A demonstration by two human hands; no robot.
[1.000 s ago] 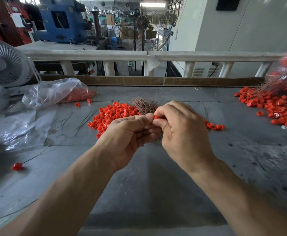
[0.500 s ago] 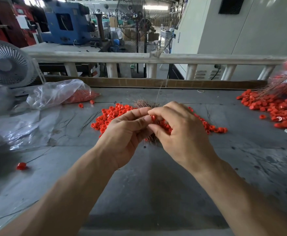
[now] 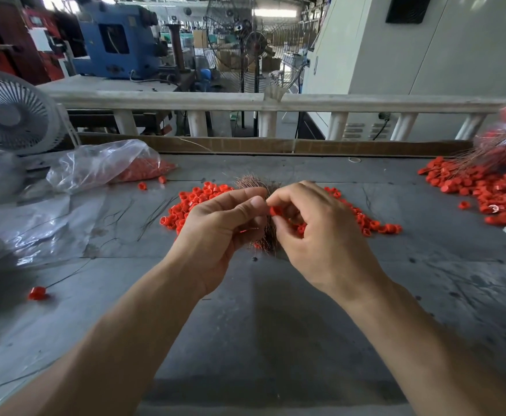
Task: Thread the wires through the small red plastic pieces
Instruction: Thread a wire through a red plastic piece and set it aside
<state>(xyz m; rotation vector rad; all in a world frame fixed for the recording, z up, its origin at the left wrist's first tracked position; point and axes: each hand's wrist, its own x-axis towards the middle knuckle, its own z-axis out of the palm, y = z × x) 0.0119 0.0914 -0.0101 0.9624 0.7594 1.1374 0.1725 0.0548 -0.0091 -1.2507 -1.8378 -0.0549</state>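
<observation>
1. Centre frame: right hand [image 3: 320,235] pinches one red piece [image 3: 275,211]; left hand [image 3: 220,232] fingers close on the wire bundle [image 3: 263,235].
2. Done – threaded pieces [image 3: 491,190] piled far right.
3. Left – loose pieces [image 3: 191,202] on the table [image 3: 245,325], plus a bag [image 3: 107,163] upper left.

We see our right hand [image 3: 320,232] pinch a red piece [image 3: 274,211] beside our left hand [image 3: 218,232], which grips a wire bundle [image 3: 268,244].
</observation>
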